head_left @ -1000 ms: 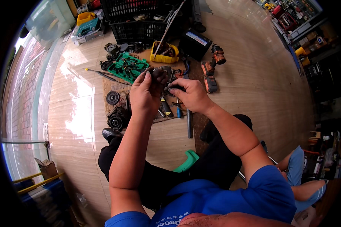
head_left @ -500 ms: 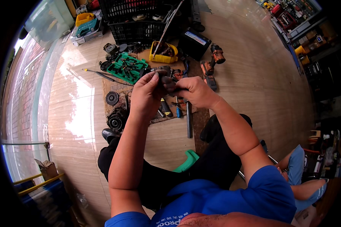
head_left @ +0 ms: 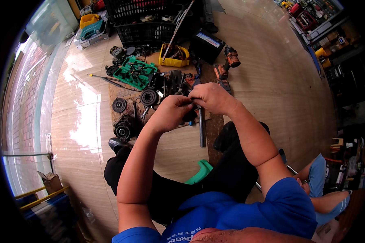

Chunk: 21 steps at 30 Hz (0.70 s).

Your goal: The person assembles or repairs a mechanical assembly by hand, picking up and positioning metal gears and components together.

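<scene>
My left hand (head_left: pixel 172 114) and my right hand (head_left: pixel 212 98) meet over the work mat, fingertips pinched close together. Whatever sits between those fingers is hidden or too small to name. Below my left hand lies a dark part, mostly covered. A black grooved pulley (head_left: pixel 149 97) and a wrench (head_left: pixel 144 113) lie to the left of that hand. Under my right hand a dark metal tube (head_left: pixel 202 131) points toward me. Just beyond both hands are dark greasy machine parts (head_left: pixel 174 81).
An open green tool case (head_left: pixel 130 79), a yellow bin (head_left: pixel 175 62), a black battery (head_left: pixel 207 47) and an orange-black impact wrench (head_left: pixel 232 56) lie farther off. A round part (head_left: pixel 119 105) and a pulley assembly (head_left: pixel 124 129) sit left. Another person's leg (head_left: pixel 318 172) shows at right.
My left hand has come lower and turned, uncovering the pulley and the wrench. My right hand has shifted slightly, its fingers now bent over against the left fingertips.
</scene>
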Available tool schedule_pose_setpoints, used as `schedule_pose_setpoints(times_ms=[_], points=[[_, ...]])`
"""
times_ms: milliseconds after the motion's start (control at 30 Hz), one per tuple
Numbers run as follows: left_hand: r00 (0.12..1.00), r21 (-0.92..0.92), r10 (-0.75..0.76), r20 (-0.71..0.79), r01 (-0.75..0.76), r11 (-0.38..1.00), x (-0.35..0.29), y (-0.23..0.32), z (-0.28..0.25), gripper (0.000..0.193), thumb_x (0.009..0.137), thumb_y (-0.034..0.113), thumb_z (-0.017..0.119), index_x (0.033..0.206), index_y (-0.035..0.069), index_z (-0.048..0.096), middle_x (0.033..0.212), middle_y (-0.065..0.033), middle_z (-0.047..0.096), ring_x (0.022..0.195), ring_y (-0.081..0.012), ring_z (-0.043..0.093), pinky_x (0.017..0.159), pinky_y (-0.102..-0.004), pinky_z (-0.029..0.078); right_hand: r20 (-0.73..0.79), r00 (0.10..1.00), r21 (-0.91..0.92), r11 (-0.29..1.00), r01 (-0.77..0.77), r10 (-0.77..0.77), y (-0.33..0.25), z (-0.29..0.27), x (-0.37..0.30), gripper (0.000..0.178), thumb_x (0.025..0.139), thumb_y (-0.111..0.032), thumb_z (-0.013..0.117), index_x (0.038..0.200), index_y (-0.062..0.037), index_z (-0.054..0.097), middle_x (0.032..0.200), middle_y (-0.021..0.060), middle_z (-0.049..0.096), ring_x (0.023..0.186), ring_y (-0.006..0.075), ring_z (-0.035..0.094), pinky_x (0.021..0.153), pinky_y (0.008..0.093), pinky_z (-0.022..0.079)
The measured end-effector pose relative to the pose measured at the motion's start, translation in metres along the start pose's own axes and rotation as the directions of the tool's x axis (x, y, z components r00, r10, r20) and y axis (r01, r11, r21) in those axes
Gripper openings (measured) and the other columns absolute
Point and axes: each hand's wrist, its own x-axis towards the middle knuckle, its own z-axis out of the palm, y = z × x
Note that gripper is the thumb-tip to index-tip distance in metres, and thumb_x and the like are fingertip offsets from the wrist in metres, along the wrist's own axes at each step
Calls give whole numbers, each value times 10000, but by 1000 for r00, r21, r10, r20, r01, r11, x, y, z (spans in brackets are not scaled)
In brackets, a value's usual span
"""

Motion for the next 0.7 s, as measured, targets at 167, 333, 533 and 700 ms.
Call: schedule_pose_setpoints(times_ms=[167, 333, 533, 700], points=[[994, 308, 82, -79, -54, 950, 6, -9, 3, 193, 888, 94, 569, 976, -55, 655, 788, -97, 654, 714, -145, 587, 673, -295, 479, -1, 1000, -65, 998, -1, 1, -3, 3, 0, 125, 806, -136, 631, 909, -74, 664, 864, 105, 640, 837, 310, 623, 720, 402, 500], [985, 425, 119, -126, -54, 904, 5, -7, 5, 200, 866, 119, 574, 967, -24, 670, 828, -223, 655, 793, -341, 654, 731, -385, 498, -45, 999, -78, 997, -9, 6, -3, 5, 0, 124, 799, -119, 642, 906, -57, 651, 858, 107, 628, 822, 312, 619, 704, 399, 495], [972, 514, 153, -181, -39, 857, 6, -14, 6, 227, 869, 130, 584, 1009, -35, 653, 836, -190, 678, 771, -272, 668, 718, -348, 498, -75, 997, -97, 995, -2, -5, -5, 4, 2, 122, 815, -127, 634, 907, -47, 638, 847, 115, 620, 803, 318, 613, 696, 405, 488], [925, 489, 218, -312, -41, 871, 13, -23, 7, 223, 886, 133, 573, 995, -41, 658, 826, -196, 678, 766, -270, 670, 706, -342, 501, -160, 987, -61, 998, -14, 4, -9, 6, 4, 120, 829, -156, 619, 889, -53, 631, 833, 121, 626, 810, 332, 612, 691, 419, 492]])
